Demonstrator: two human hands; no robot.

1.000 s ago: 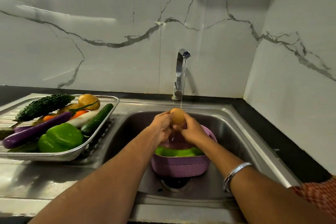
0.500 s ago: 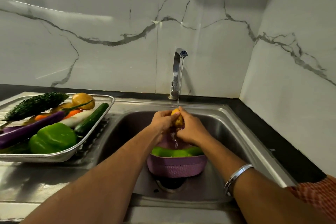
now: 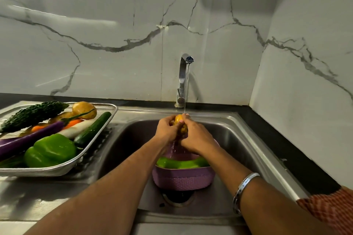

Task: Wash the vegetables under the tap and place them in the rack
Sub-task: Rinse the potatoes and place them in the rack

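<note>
A yellow-brown potato (image 3: 180, 123) sits between my left hand (image 3: 166, 129) and my right hand (image 3: 196, 137), both closed around it over the sink. A thin stream of water from the chrome tap (image 3: 183, 78) lands on it and drips down. Below my hands a purple basket (image 3: 183, 178) in the sink holds green peppers (image 3: 181, 163). On the left drainboard a steel mesh rack (image 3: 63, 168) carries a bitter gourd (image 3: 32, 114), a potato (image 3: 84, 109), an aubergine (image 3: 30, 139), a cucumber (image 3: 92, 129), a green pepper (image 3: 50, 150), carrots and a white radish.
The steel sink (image 3: 257, 150) has its drain (image 3: 177, 196) just in front of the basket. A black counter strip (image 3: 286, 150) runs along the right side under marble walls. A silver bangle (image 3: 244, 187) is on my right wrist.
Both hands have closed further around the potato and turned it under the stream; less of it shows now. The view has shifted slightly.
</note>
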